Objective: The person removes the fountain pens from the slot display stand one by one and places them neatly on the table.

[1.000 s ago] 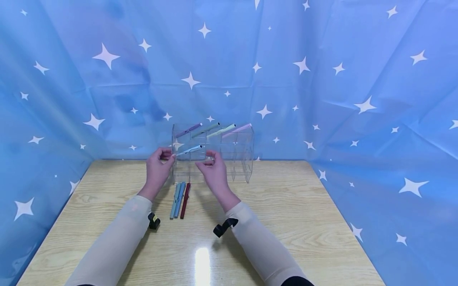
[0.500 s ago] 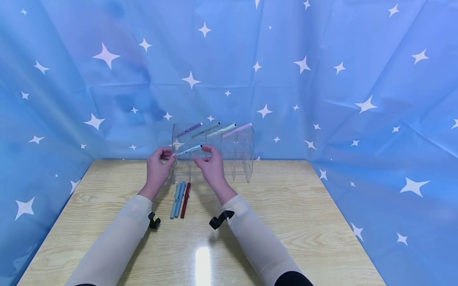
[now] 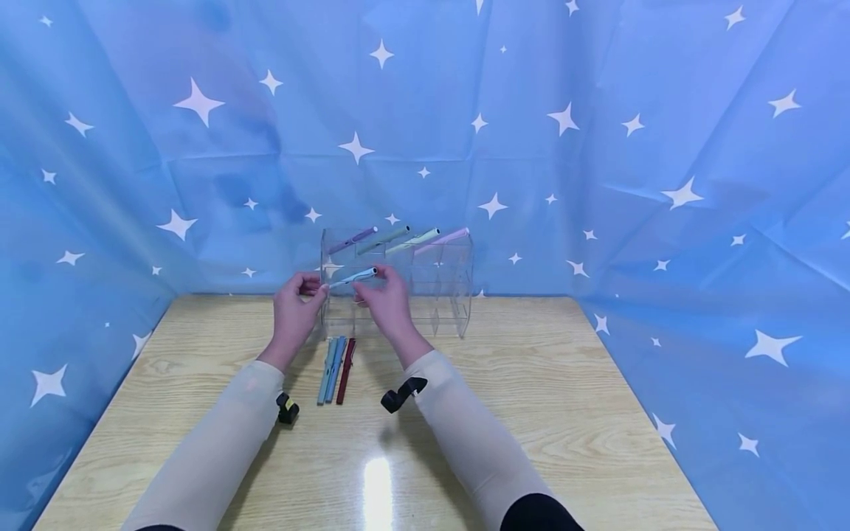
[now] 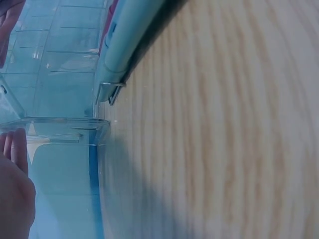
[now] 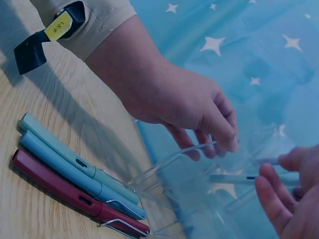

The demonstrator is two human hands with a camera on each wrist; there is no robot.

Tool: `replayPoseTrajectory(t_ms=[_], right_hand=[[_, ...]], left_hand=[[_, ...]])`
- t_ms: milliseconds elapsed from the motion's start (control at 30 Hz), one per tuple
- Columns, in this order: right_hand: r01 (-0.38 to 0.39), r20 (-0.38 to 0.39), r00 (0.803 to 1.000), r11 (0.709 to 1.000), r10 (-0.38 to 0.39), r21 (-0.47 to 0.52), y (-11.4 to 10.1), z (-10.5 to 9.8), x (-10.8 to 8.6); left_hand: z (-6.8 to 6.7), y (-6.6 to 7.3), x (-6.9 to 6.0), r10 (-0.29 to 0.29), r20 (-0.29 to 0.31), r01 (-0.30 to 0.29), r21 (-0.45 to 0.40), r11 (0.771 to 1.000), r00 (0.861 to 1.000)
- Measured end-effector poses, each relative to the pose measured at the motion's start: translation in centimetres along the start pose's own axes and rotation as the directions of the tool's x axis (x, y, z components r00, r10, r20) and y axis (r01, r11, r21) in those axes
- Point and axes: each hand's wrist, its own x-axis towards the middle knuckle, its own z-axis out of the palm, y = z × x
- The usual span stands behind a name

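Note:
A clear divided rack [image 3: 461, 324] stands near the table's back edge. My left hand [image 3: 294, 317] grips its left side; in the right wrist view, the thumb and fingers of that hand [image 5: 169, 94] pinch the clear edge. A pale blue pen [image 3: 352, 278] lies slanted in the rack's lower front tier, its raised end to the right. Around that end are the parted fingers of my right hand [image 3: 390, 304]. The right wrist view shows the same pen [image 5: 232, 179] passing between the thumb and fingers of the right hand [image 5: 304, 199]; whether they touch it, I cannot tell.
In front of the rack, a teal pen [image 3: 327, 372], a blue pen [image 3: 336, 369] and a dark red pen [image 3: 345, 372] lie side by side on the wooden table [image 3: 531, 398]. Several pens, including a purple one [image 3: 353, 240], lean in the top tier. A starry blue cloth [image 3: 425, 96] hangs behind.
My right hand has moved left and slightly back, bringing its fingers from beside the pale blue pen to around its raised end. The left hand keeps its grip on the rack.

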Motion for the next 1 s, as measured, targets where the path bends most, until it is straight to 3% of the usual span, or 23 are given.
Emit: replayPoseTrajectory(t_ms=[600,1000], right_hand=[[-0.016,0.051,0.999,0.999,0.014,0.034,1.1,1.0,1.1],[-0.011,0.063,0.998,0.999,0.013,-0.030,1.1,1.4,1.4]], left_hand=[[0.0,-0.1,0.1,0.003,0.004,-0.003,-0.004,1.000,1.000],[0.0,0.0,0.1,0.002,-0.001,-0.002,0.004,1.000,1.000]])
